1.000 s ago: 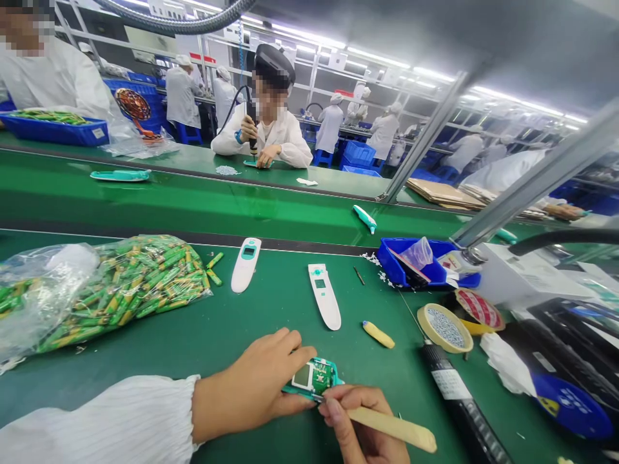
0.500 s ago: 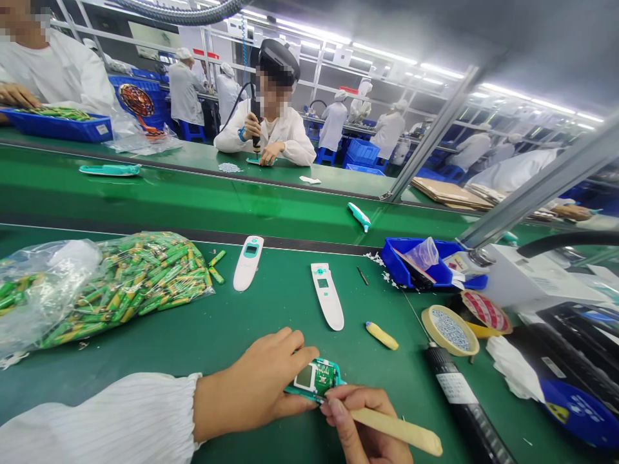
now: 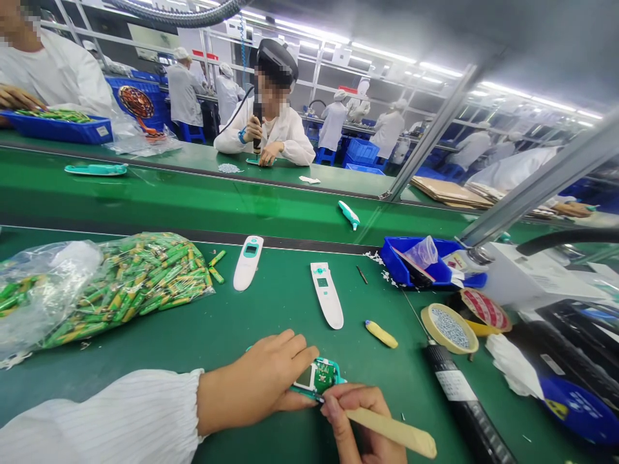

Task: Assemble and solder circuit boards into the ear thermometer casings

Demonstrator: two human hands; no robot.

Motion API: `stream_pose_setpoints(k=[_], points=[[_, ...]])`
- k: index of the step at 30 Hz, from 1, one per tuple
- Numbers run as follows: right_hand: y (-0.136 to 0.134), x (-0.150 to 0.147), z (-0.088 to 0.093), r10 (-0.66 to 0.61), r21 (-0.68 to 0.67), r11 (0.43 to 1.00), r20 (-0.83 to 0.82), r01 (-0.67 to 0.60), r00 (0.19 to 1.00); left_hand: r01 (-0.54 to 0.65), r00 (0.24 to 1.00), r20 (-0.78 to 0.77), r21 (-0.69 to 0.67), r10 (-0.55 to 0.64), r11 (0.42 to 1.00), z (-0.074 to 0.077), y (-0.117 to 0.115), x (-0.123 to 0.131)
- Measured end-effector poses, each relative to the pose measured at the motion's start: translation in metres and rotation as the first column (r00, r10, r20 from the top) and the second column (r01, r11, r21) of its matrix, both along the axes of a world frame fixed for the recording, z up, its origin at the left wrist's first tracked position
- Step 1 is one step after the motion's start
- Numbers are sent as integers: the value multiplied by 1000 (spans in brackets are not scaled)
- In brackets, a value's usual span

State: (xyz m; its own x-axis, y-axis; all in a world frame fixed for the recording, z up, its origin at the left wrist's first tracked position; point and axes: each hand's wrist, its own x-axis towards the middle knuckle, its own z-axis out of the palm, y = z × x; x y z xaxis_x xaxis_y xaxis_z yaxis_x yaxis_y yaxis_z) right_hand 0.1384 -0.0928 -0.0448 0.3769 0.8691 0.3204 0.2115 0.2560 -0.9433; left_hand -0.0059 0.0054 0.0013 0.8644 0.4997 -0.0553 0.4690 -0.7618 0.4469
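My left hand [image 3: 258, 380] is closed around a teal handheld-thermometer housing [image 3: 337, 368], pressing it near the tabletop. A green circuit board [image 3: 325, 375] with a small grey screen lies inside; the fingers cover the housing's left part. In my right hand [image 3: 360, 412] is a slim tool with a handle wrapped in pale yellow tape [image 3: 394, 430]. Its tip meets the housing's near edge, partly hidden by my fingertips. Beyond the hands lie a white thermometer cover [image 3: 327, 299], a white thermometer shell with a teal-framed screen [image 3: 248, 263] and a short yellow wrapped piece [image 3: 381, 334].
A plastic bag of green-and-yellow battery-like cylinders [image 3: 145, 283] fills the left. To the right are a blue bin [image 3: 406, 274], a ring of small screws [image 3: 449, 328] and a black electric screwdriver [image 3: 467, 399]. A green conveyor belt [image 3: 193, 209] runs behind; a co-worker [image 3: 271, 129] sits across.
The teal-and-white pieces on the belt have moved left. Both my hands keep their hold, with only a slight shift of the right hand and its tool to the left.
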Motion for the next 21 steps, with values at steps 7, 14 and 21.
stream_pose_setpoints(k=[7,14,21], points=[[0,4,6,121,-90,989,81,-114,989,-14,1000,-1,-19,14,1000,2,-1,2],[-3,30,38,40,-120,992,-53,-46,998,-64,998,-8,-37,63,997,6,-4,3],[-3,89,44,-41,-64,993,612,102,789,-87,996,12,-89,89,992,4,-5,1]])
